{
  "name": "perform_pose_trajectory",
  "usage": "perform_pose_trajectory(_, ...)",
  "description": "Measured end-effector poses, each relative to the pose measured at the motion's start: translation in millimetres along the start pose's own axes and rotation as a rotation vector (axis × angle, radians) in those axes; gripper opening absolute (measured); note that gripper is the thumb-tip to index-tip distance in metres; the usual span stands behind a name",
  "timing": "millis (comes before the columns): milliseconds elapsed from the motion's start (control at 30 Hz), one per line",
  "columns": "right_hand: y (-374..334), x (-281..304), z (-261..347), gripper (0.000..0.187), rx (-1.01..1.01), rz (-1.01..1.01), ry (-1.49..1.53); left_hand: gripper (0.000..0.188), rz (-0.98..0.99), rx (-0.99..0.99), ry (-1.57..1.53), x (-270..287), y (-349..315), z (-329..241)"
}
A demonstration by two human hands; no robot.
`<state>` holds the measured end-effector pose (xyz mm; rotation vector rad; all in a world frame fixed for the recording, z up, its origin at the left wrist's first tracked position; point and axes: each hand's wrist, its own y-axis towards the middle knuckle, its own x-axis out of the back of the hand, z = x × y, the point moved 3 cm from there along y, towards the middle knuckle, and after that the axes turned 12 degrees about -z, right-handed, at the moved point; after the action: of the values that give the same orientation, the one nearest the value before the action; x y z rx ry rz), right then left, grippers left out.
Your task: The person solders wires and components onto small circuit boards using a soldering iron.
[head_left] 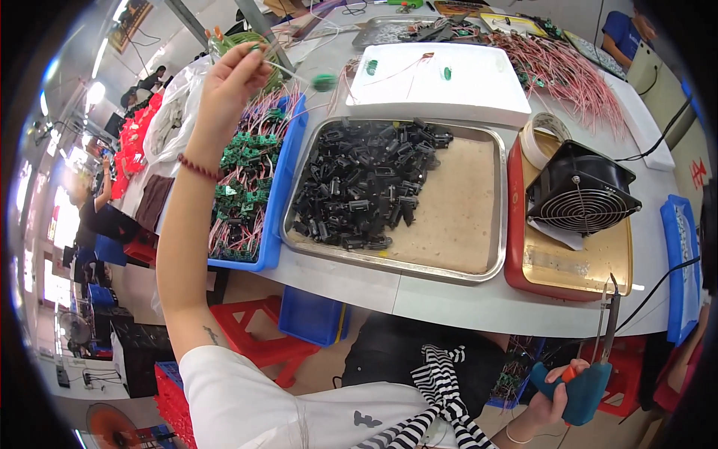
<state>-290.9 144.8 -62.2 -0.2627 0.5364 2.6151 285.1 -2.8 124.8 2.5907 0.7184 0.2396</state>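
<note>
My left hand [233, 78] is raised at the upper left, above the far end of a blue bin. Its fingers are pinched on a thin pale wire; a small green piece [323, 82], blurred by motion, shows at the wire's far end. Low at the right, my right hand [552, 396] grips a soldering iron [591, 382] with a teal, gun-shaped handle, its tip pointing up. Between the hands lies a metal tray [449, 268] partly filled with small black plastic parts [355, 183]. The blue bin [273, 239] holds green circuit boards with pink wires [243, 176].
Beyond the tray stands a white foam box [479, 90] with small green pieces on it. A black fan [587, 191] and a tape roll [544, 138] rest on a red and gold tin [516, 258]. Pink wires [568, 82] heap at the back right. Red stools [262, 337] stand below.
</note>
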Motion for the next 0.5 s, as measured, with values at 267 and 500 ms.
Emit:
perform_pose_trajectory(267, -1.9, -6.8, 1.5, 0.045, 0.038, 0.02, -0.057, 0.023, -0.288, 0.17, 1.107, 122.9, 15.5, 105.6)
perform_pose_trajectory(500, 0.5, -2.5, 1.3, 0.046, 0.03, -0.026, -0.063, 0.028, -0.076, 0.087, 1.501, 119.0, -24.7, 91.4)
